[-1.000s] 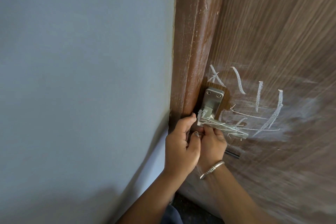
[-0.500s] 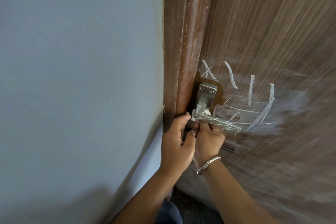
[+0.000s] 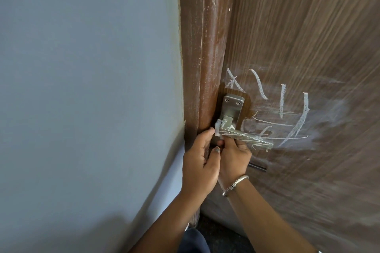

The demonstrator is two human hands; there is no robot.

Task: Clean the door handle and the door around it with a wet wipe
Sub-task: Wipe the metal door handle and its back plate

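A silver lever door handle (image 3: 249, 137), streaked with white chalk, sticks out from its backplate (image 3: 233, 107) on the brown wooden door (image 3: 298, 26). White chalk scribbles (image 3: 283, 104) and smears cover the door around it. A small white wet wipe (image 3: 217, 129) shows at the neck of the handle. My left hand (image 3: 198, 164) pinches it there, with the index fingertip against it. My right hand (image 3: 234, 158), wearing a silver bracelet, is curled under the lever from below, its fingertips hidden.
The reddish-brown door frame (image 3: 205, 57) runs up just left of the handle, with a grey wall (image 3: 82, 88) beyond it. A short black bar (image 3: 257, 167) pokes out of the door below the lever. Dark floor shows at the bottom.
Both hands stay together under the handle. The white wipe now shows at the handle's neck, where it was hidden before. The view has shifted slightly.
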